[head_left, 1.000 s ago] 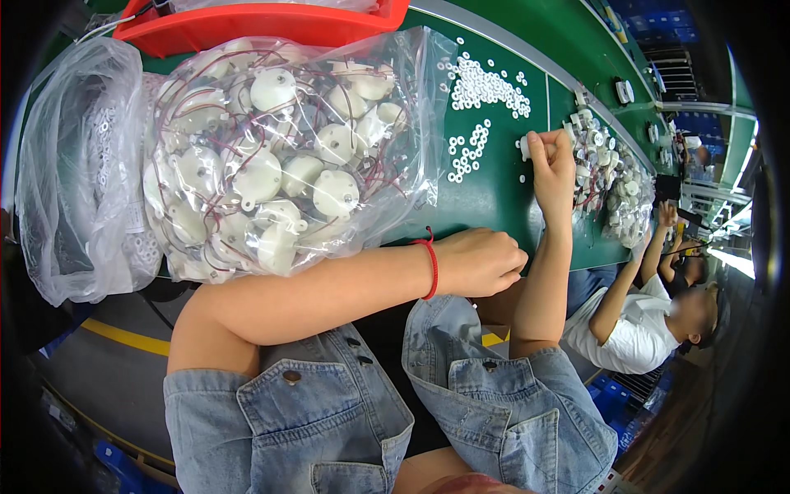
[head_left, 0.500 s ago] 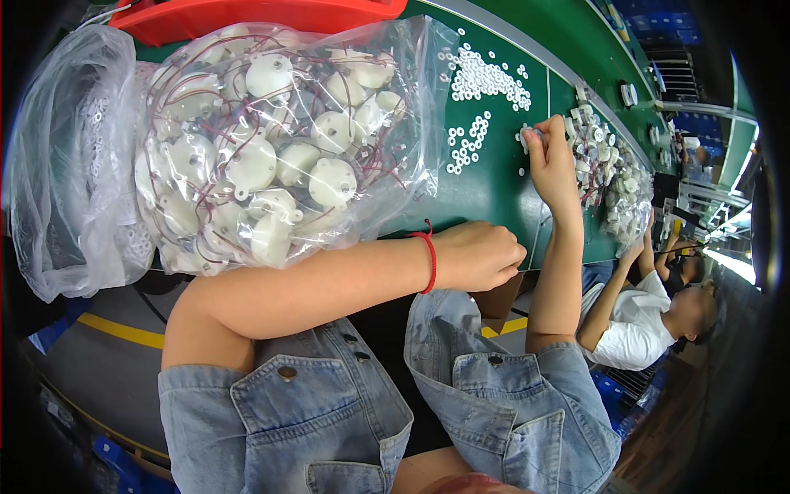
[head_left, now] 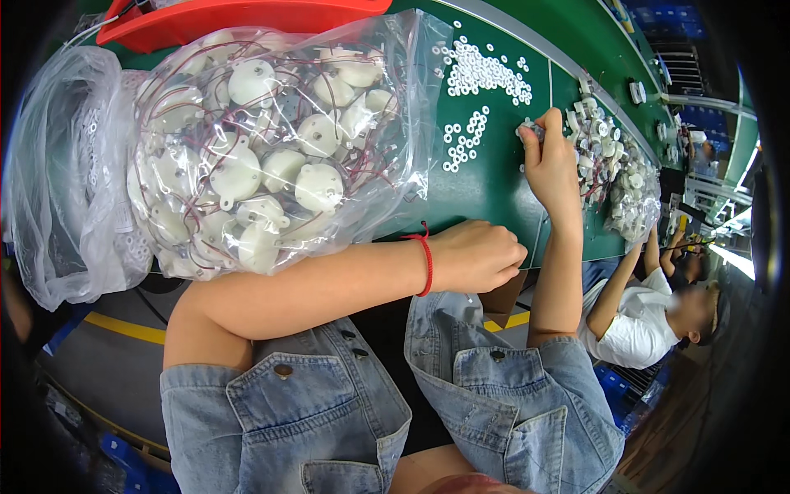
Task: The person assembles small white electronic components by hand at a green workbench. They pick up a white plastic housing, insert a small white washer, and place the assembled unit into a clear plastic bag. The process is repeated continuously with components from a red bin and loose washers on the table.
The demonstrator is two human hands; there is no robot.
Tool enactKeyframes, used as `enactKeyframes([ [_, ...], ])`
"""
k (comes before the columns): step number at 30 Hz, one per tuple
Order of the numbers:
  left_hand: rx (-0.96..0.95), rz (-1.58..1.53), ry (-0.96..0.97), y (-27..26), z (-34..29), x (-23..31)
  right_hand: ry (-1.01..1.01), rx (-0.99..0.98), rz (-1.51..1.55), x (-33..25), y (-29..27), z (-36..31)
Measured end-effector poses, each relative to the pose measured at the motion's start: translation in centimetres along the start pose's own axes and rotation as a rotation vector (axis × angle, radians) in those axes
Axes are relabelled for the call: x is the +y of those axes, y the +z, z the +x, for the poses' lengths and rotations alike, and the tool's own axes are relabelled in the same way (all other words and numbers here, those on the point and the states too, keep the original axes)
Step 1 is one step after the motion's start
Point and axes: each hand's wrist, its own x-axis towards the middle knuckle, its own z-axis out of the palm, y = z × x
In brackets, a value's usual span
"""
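My right hand (head_left: 551,160) is closed above the green table (head_left: 485,193), pinching a small whitish part (head_left: 527,127) between thumb and fingers; most of that part is covered. A loose pile of white ring washers (head_left: 485,76) lies to the left of it, with a smaller group of the same washers (head_left: 466,142) nearer to me. At the table's near edge, my left hand (head_left: 477,253) rests with its fingers curled in, a red cord round the wrist. Whatever is inside those fingers, if anything, stays hidden.
A big clear bag of white round motors (head_left: 319,188) with dark red wires lies left, against my left forearm. Beyond it are another clear bag (head_left: 62,173) and a red bin (head_left: 247,18). Wired white parts (head_left: 594,136) lie right, near a person in white (head_left: 629,325).
The view has shifted slightly, so the bags and bin appear a little further left. Both my hands keep nearly the same place and grip.
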Motion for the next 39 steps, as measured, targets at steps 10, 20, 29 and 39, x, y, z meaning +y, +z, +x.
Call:
enactKeyframes([
  [10,0.036,-0.026,0.043,-0.3,-0.2,-0.2,0.032,-0.017,0.099,0.4,-0.1,-0.5],
  [20,0.029,-0.009,0.044,-0.2,-0.2,-0.3,0.149,0.069,0.545,0.3,0.0,-1.7],
  [29,-0.006,0.054,0.069,-0.2,-0.3,-0.1,0.121,-0.073,0.539,-4.4,0.7,-3.0],
  [39,0.025,0.152,0.177,0.3,-0.7,-0.4,0.136,-0.003,0.483,-4.4,2.1,-2.5],
])
